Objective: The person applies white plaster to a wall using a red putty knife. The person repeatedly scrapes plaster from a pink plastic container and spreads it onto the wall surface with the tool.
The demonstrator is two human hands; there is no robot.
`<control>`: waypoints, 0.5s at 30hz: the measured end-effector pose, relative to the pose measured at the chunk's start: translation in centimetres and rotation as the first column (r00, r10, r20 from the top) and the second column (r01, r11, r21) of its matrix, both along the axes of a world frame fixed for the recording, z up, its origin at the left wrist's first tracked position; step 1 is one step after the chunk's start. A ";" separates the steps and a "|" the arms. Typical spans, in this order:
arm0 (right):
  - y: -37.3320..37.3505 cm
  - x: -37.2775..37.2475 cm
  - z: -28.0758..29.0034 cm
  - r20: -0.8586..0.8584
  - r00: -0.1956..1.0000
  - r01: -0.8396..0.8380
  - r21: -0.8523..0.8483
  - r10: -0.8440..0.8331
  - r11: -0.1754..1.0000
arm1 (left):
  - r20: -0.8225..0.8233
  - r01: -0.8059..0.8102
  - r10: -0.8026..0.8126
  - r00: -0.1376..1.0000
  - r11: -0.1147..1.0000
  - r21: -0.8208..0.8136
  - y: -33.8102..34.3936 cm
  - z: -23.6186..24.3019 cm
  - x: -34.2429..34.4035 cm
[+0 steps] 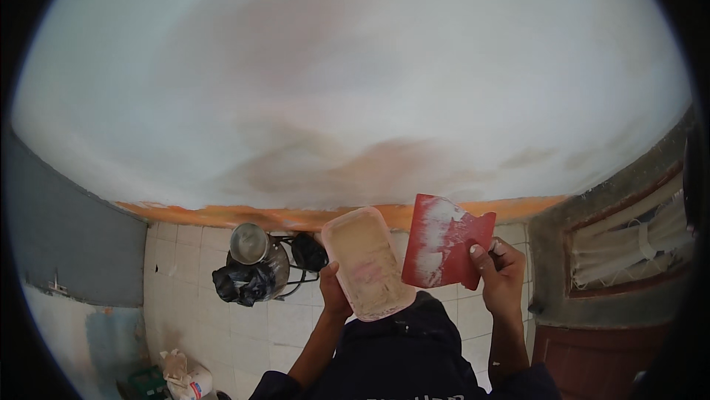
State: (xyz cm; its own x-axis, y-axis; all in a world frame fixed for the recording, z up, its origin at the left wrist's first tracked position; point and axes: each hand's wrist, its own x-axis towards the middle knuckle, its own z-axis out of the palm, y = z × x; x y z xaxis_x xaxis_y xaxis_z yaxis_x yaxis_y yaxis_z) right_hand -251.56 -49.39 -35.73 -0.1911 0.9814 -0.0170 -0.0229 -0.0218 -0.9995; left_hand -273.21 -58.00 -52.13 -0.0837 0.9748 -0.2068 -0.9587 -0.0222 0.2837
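My left hand (336, 293) grips the lower left edge of a shallow pinkish plastic tub (353, 298), thumb on its rim, the other fingers hidden beneath. Beige residue coats the tub's inside, with a pink patch near the middle. In my right hand (504, 276) is a flat red plastic scraper (436, 241), pinched along its right side between thumb and fingers. White paste smears the scraper's face. Tub and scraper are held side by side, close together, in front of my body. Ahead rises a wall (355, 89) with whitish, patchy coating.
An orange band (200, 215) runs along the wall's foot. Left of the tub, a stool (296, 278) carries a metal pot (249, 243) and black plastic bags (248, 283). A white bucket (194, 384) stands at lower left. To the right are a curtained window (629, 245) and a brown door (592, 363).
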 end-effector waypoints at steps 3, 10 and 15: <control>-0.1 1.5 2.1 0.227 0.973 -0.069 0.105 0.044 0.992 | -0.099 -0.056 0.059 0.993 0.998 0.026 0.4 0.9 3.1; -1.5 9.5 1.4 0.349 0.937 -0.107 0.297 -0.004 0.949 | -0.076 -0.117 0.127 0.989 0.985 0.128 0.2 1.8 12.5; -2.8 13.7 -1.1 0.409 0.912 -0.144 0.381 -0.027 0.913 | -0.158 -0.118 0.118 0.980 0.993 0.010 -0.8 0.1 16.5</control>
State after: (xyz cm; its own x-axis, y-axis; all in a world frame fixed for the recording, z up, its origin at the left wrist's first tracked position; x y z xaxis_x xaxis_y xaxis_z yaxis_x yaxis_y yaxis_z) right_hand -237.87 -52.18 -36.79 -0.3089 0.9085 0.2814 0.3653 0.3866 -0.8468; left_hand -256.68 -58.80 -52.04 -0.2300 0.9561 -0.1816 -0.8923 -0.1327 0.4315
